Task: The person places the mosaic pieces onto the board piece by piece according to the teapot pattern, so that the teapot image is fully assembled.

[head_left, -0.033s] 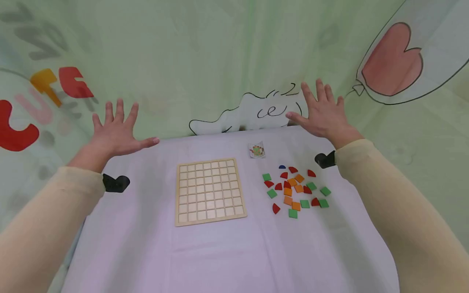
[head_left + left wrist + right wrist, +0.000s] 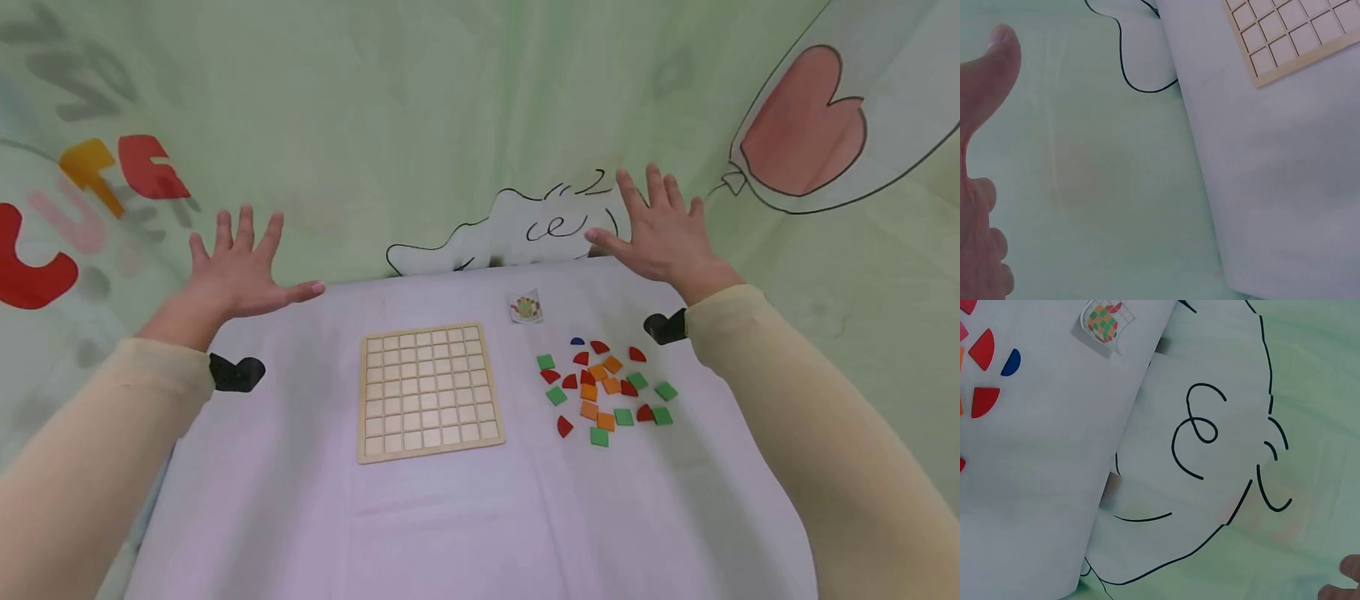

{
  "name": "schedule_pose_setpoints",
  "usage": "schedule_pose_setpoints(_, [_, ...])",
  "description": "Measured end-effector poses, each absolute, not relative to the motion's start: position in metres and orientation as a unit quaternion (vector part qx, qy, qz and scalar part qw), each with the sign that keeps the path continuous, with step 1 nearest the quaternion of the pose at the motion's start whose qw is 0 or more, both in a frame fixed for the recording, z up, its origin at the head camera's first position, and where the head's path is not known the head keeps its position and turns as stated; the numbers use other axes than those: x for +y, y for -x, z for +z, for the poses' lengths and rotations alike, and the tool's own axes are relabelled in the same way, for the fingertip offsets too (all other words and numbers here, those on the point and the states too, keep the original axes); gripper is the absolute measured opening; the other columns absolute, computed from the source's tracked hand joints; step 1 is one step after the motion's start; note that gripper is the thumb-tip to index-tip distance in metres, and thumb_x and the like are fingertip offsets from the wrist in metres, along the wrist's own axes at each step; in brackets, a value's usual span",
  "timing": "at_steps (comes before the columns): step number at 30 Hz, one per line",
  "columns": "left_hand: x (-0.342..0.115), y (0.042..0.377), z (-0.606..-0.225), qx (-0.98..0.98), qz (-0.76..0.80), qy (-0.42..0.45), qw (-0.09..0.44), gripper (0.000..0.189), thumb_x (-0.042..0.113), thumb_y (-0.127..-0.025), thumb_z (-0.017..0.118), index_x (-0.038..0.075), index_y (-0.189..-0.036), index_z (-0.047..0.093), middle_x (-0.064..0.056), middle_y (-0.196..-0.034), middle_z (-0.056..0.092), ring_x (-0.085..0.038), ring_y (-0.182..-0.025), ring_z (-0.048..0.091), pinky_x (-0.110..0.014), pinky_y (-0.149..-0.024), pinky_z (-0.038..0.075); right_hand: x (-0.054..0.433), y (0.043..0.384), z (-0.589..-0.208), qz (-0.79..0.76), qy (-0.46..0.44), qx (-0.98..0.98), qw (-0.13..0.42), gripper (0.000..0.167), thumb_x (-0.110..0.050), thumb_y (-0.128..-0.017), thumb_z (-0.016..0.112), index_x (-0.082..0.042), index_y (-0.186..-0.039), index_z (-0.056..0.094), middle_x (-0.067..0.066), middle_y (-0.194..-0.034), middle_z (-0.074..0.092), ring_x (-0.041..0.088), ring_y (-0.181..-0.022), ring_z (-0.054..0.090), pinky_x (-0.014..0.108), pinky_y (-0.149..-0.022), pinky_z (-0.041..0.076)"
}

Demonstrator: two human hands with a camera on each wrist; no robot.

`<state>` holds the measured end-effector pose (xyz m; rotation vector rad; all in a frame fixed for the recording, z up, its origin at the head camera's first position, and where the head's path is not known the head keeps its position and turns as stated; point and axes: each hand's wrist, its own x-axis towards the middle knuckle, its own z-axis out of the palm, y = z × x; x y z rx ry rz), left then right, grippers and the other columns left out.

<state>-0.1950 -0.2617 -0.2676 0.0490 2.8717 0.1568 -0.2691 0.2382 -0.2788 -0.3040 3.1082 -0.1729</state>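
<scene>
My left hand [image 2: 236,279] is held up above the far left side of the table, fingers straight and spread, thumb stretched out to the right. On the other side my right hand [image 2: 667,242] is raised with its fingers spread too. Neither hand touches anything. Between them lies a wooden grid board [image 2: 431,453] with bare square cells. To its right are scattered flat pieces: green squares [image 2: 599,437], orange squares [image 2: 589,410], red quarter circles [image 2: 565,427] and one blue half circle [image 2: 577,341]. A small printed card [image 2: 526,307] lies behind them.
A white cloth covers the table [image 2: 450,533]. Behind it hangs a pale green curtain [image 2: 390,125] with drawings and coloured letters. Dark wrist mounts, the left one [image 2: 238,374] and the right one [image 2: 666,327], stick out from the beige sleeves.
</scene>
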Motion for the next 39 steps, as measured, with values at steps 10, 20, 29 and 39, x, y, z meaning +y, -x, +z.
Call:
schedule_pose_setpoints(10, [-0.249, 0.182, -0.307, 0.975, 0.129, -0.047, 0.173, 0.097, 0.048, -0.099, 0.061, -0.005, -0.162, 0.009, -0.038, -0.165, 0.005, -0.057, -0.152, 0.01, -0.072, -0.12, 0.017, 0.236, 0.264, -0.298, -0.155, 0.136, 0.978, 0.037, 0.077, -0.049, -0.107, 0.045, -0.001, -0.162, 0.02, 0.031, -0.162, 0.029, 0.052, -0.148, 0.029, 0.069, -0.119, 0.025])
schedule_pose_setpoints(20, [-0.196, 0.155, -0.444, 0.945, 0.234, -0.064, 0.22, 0.094, 0.036, -0.094, 0.073, 0.0, -0.162, 0.019, -0.029, -0.168, 0.015, -0.051, -0.155, 0.014, -0.062, -0.126, 0.019, 0.248, 0.244, -0.381, -0.323, 0.057, 0.942, 0.073, 0.055, -0.032, -0.11, 0.046, -0.002, -0.155, 0.04, 0.027, -0.143, 0.057, 0.044, -0.133, 0.052, 0.059, -0.11, 0.046])
schedule_pose_setpoints(29, [-0.183, 0.139, -0.477, 0.944, 0.263, -0.1, 0.171, 0.096, 0.033, -0.087, 0.081, 0.002, -0.161, 0.027, -0.028, -0.168, 0.017, -0.052, -0.156, 0.006, -0.07, -0.123, 0.012, 0.253, 0.238, -0.434, -0.407, -0.021, 0.908, 0.099, 0.054, -0.032, -0.11, 0.045, -0.005, -0.157, 0.038, 0.024, -0.141, 0.06, 0.04, -0.131, 0.054, 0.052, -0.109, 0.046])
schedule_pose_setpoints(39, [-0.184, 0.128, -0.476, 0.949, 0.236, -0.089, 0.19, 0.105, 0.036, -0.084, 0.083, 0.003, -0.163, 0.021, -0.024, -0.17, 0.01, -0.048, -0.158, 0.0, -0.069, -0.124, 0.008, 0.245, 0.242, -0.451, -0.39, -0.018, 0.912, 0.122, 0.051, -0.023, -0.107, 0.049, 0.001, -0.152, 0.044, 0.027, -0.139, 0.058, 0.038, -0.123, 0.053, 0.044, -0.099, 0.049])
